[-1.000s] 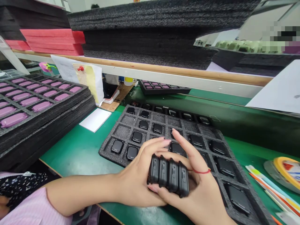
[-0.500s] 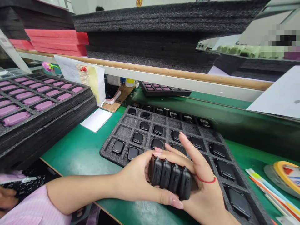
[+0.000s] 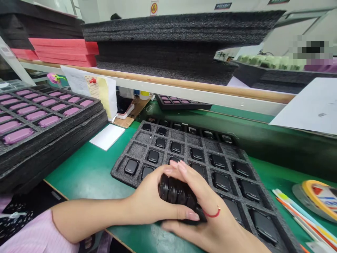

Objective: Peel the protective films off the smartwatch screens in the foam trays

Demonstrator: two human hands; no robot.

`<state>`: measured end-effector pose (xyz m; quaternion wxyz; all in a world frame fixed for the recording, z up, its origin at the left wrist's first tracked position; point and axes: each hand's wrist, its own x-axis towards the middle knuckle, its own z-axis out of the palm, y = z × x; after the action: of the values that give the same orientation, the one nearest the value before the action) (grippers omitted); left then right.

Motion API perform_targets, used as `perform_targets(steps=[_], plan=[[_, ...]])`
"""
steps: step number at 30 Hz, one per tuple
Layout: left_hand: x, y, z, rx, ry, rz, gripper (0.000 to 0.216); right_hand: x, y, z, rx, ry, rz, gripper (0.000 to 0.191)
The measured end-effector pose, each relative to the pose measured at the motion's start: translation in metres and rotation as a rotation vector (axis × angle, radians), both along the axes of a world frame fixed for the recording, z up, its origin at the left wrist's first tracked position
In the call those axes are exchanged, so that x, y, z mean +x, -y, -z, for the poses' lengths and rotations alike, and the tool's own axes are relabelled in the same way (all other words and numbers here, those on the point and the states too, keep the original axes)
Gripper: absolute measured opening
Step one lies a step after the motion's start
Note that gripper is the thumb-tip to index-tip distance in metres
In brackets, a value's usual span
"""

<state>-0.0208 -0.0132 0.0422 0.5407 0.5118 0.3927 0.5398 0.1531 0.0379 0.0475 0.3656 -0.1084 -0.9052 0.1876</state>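
My left hand point(image 3: 149, 202) is closed round a row of several black smartwatch bodies point(image 3: 175, 191), its thumb along their near side. Round the right end of the same row curls my right hand point(image 3: 216, 218), fingers over the top and thumb underneath, a red string on its wrist. Both hands are above the near part of a black foam tray point(image 3: 137, 150). Single black watch bodies, such as one at the left corner point(image 3: 131, 167), lie in many of its pockets; other pockets are bare. The hands hide part of the tray.
Stacked foam trays point(image 3: 89, 133) with purple pieces stand at left. A white paper pad point(image 3: 107, 137) lies beside the black tray. At right are a tape roll point(image 3: 316, 200) and thin coloured sticks point(image 3: 300, 218). A shelf edge point(image 3: 184, 88) with stacked foam crosses behind.
My right hand has closed over the watch bodies, its raised fingers coming down and left. The row has turned, so different sides face me. The view has shifted slightly.
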Motion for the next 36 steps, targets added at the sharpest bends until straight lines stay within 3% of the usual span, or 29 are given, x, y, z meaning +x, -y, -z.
perform_targets(steps=[3, 7, 11, 14, 17, 19, 21, 29, 36], plan=[[-0.002, 0.002, -0.002, 0.156, -0.130, -0.002, 0.053, 0.007, 0.001, -0.008, -0.147, -0.085, 0.013, 0.093], [-0.003, 0.003, -0.005, 0.335, -0.180, 0.041, 0.043, 0.010, -0.004, -0.015, -0.401, -0.384, 0.093, 0.039], [-0.003, 0.004, -0.008, 0.353, -0.164, 0.065, 0.033, 0.012, -0.012, -0.025, -0.385, -0.428, 0.152, 0.010], [-0.002, 0.005, -0.009, 0.252, -0.082, 0.063, 0.035, 0.018, -0.012, -0.033, -0.261, -0.232, 0.098, 0.022], [-0.001, 0.003, -0.006, -0.051, 0.257, 0.192, 0.039, 0.022, -0.010, -0.035, -0.151, 0.011, 0.051, 0.045], [-0.001, 0.000, -0.002, -0.266, 0.504, 0.316, 0.039, 0.021, -0.008, -0.031, -0.161, 0.055, 0.093, 0.052], [-0.001, -0.003, 0.002, -0.379, 0.646, 0.364, 0.041, 0.019, -0.007, -0.027, -0.196, 0.006, 0.150, 0.048], [-0.004, -0.006, 0.004, -0.398, 0.722, 0.387, 0.035, 0.008, -0.003, -0.036, -0.259, -0.066, 0.185, 0.008], [-0.008, -0.010, 0.013, -0.447, 0.800, 0.604, 0.041, 0.016, 0.005, -0.039, -0.249, -0.388, 0.413, 0.011]])
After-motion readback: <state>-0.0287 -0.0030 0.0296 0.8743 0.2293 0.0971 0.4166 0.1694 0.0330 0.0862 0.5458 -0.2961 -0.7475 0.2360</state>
